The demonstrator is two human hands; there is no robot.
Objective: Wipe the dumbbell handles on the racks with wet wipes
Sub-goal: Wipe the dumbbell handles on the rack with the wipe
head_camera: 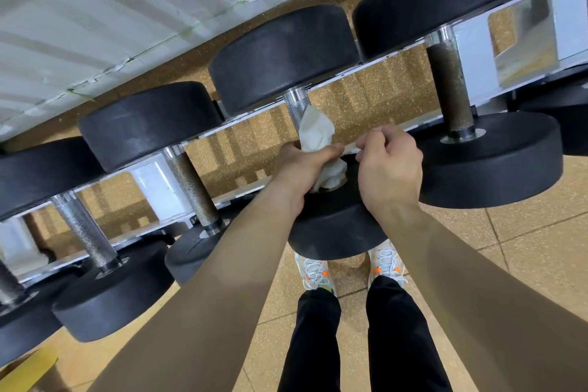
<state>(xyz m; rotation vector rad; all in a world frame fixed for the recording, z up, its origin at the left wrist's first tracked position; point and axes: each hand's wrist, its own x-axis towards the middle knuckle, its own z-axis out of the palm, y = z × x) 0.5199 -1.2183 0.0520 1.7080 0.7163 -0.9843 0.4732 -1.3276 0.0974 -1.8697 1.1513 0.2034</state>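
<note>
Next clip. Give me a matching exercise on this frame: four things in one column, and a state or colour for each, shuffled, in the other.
Column one:
1. wet wipe
2. left hand
3. dark handle
4. shoes

Column two:
A. bare, nothing touching it
B. white with orange marks
C. white, crumpled around the silver handle
D. grips the wipe

Pairs: 1-C, 2-D, 3-A, 4-B

Open gaps separate the knurled handles [191, 188] along the rack [156, 184]. Broad black heads [283, 57] wall off both ends.
</note>
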